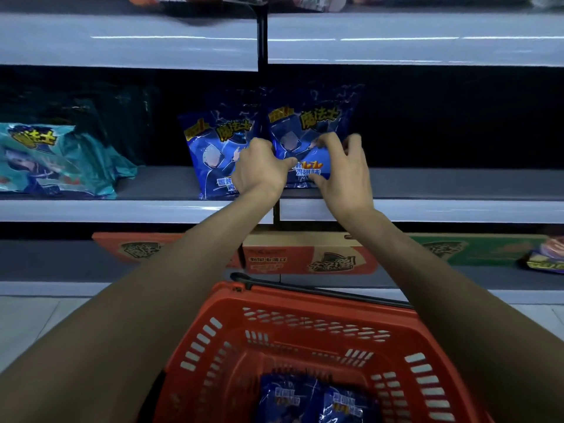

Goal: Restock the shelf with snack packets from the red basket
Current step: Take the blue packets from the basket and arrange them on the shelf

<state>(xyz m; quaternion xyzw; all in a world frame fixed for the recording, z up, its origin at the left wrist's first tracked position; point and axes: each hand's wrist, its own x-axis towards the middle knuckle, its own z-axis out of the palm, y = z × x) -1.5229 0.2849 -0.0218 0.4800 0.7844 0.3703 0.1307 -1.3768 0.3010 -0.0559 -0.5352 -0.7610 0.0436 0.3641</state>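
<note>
Standing the right blue packet [308,117] upright on the middle shelf [442,184] was the step you had in hand, and it sat just beside the left blue packet [207,148], their edges touching or nearly so. Your left hand [259,172] was curled at that packet's left edge, thumb laid across its front. Your right hand [341,172] held it with fingers spread and bent over the face and the thumb under the lower edge. Farther left on the same shelf lay a teal packet [45,160], tipped over. Below you the red basket [305,303] held more blue packets [308,398], so the restocking looked only partly done. Your next move probably called for a gentle release so the packet stayed upright, then a reach down into the basket.
</note>
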